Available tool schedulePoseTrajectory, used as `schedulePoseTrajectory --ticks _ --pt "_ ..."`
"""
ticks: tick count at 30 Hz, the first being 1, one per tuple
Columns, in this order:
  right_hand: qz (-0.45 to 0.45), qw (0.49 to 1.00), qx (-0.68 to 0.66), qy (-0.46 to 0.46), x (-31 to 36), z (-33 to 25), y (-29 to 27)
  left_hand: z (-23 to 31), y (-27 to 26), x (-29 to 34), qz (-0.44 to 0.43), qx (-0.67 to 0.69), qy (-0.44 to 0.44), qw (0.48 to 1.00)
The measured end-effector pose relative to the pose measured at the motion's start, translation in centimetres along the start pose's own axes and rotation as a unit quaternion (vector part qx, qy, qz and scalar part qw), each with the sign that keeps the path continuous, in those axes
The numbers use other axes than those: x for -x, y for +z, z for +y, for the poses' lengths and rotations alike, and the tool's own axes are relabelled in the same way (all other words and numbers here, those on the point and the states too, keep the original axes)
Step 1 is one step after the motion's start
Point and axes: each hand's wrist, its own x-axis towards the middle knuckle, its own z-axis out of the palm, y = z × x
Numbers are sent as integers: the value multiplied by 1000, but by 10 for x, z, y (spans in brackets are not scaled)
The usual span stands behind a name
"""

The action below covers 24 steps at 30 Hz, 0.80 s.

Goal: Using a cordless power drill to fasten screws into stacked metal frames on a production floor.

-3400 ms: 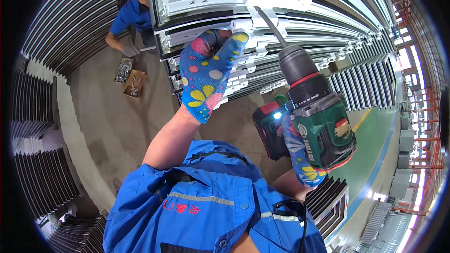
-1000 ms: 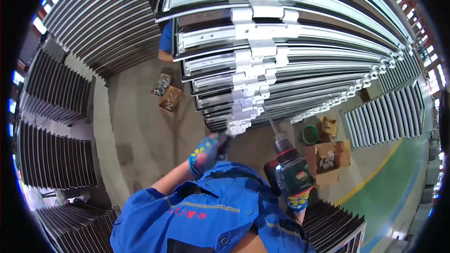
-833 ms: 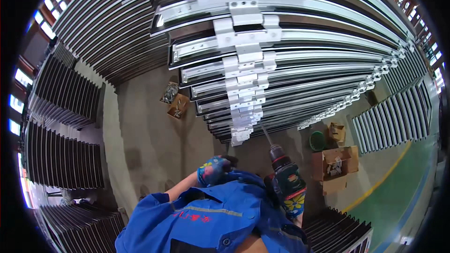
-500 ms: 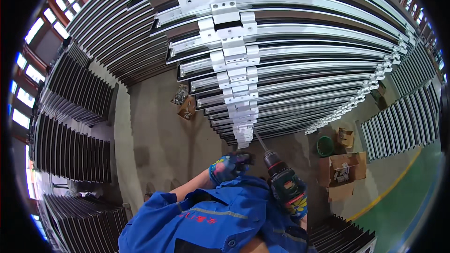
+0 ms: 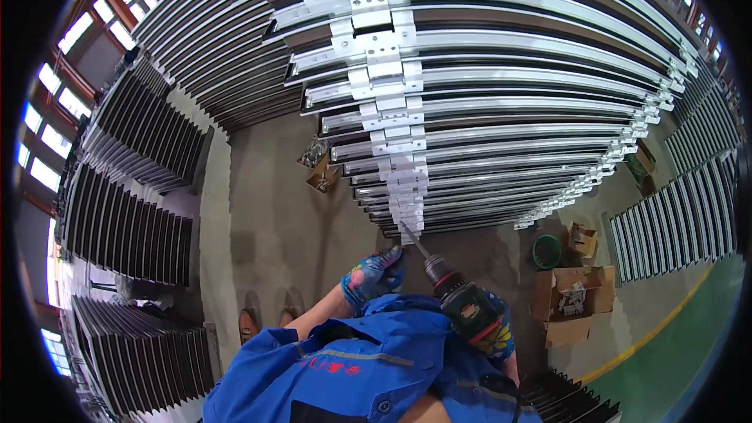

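Note:
My right hand (image 5: 499, 333), in a flower-patterned glove, is wrapped round the grip of a power drill (image 5: 468, 305). The drill's long bit (image 5: 415, 240) points up and to the left. Its tip lies over the lowest hinges of a column of silvery hinges (image 5: 406, 202); whether it touches one I cannot tell. These hinges sit on a stack of long metal frame profiles (image 5: 501, 153). My left hand (image 5: 373, 276), gloved alike, is left of the bit just below the hinges. Its fingers are drawn together, and anything between them is too small to make out.
To the right, an open cardboard box (image 5: 576, 304) holds small metal parts, with a green basket (image 5: 546, 251) and a smaller box (image 5: 582, 240) behind. Another small box (image 5: 321, 176) lies left of the stack. More racked profiles (image 5: 129, 239) line the left side.
The drill and its bit tip have shifted left. My left hand has turned, its fingers now pointing up towards the hinges. The view has moved slightly, and shoes now show on the floor.

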Motion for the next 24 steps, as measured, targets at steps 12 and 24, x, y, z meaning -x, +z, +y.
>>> schedulePoseTrajectory --ticks 12,24 --pt "-37 996 34 -67 16 14 1 27 9 10 -110 91 121 982" --pt "-18 998 -43 -38 27 19 5 17 36 15 -75 38 189 978"
